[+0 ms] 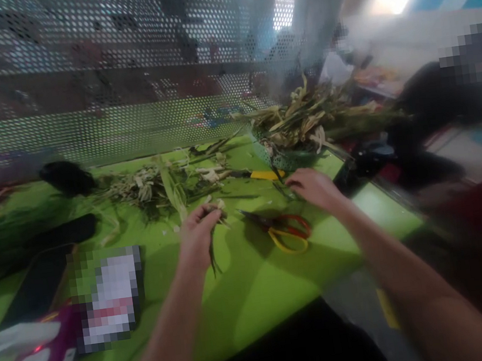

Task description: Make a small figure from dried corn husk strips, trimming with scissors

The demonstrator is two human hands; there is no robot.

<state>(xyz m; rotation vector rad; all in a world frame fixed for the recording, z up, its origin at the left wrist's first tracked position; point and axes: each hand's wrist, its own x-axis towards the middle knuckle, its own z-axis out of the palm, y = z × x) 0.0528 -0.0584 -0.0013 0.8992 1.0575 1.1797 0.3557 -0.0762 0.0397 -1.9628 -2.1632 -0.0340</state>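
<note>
My left hand (200,233) is closed around a small bunch of dried plant stalks (220,208), with thin dark-green ends hanging below the palm. To the right, my right hand (315,187) has its fingers pinched by a thin dark plant strip (278,171) beside the basket; blur hides the exact grip. Between the hands lie scissors (287,233) with red and yellow handles, blades toward my left hand. A knife with a yellow handle (267,174) rests just beyond. Behind my left hand spreads a heap of dried stalks and leaves (144,187).
A green perforated basket (263,148) piled with dry stalks (298,113) stands at the back right. On the left are a dark phone-like slab (37,284), a purple packet (47,360) and green herbs (8,235). A perforated metal panel (122,89) borders the green table (258,308).
</note>
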